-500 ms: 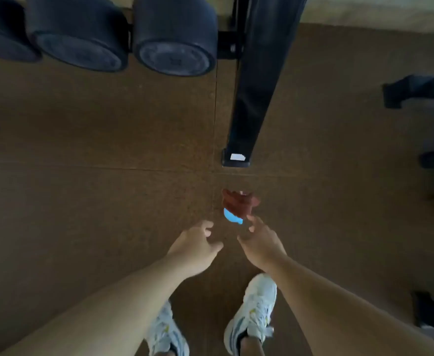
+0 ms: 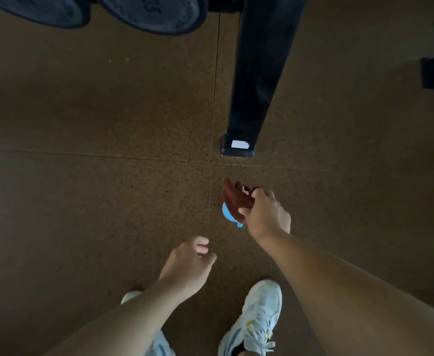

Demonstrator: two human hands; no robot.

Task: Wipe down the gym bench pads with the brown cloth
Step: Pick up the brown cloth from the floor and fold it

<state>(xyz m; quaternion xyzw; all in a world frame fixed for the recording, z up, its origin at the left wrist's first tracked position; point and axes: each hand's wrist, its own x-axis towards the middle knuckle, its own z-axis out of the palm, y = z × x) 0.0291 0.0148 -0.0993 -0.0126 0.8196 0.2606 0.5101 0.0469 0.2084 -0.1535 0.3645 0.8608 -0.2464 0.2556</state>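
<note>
A blue thing (image 2: 228, 214) sits half hidden behind the cloth (image 2: 234, 197) gripped by the right hand (image 2: 266, 214); left hand (image 2: 187, 263) loosely curled, empty, above brown speckled floor (image 2: 95, 111).

Ahead of my right hand (image 2: 267, 217) a black steel leg (image 2: 257, 80) meets the brown speckled rubber floor (image 2: 95, 124); dark dumbbell heads (image 2: 149, 11) sit far ahead of my left (image 2: 187, 263).
</note>
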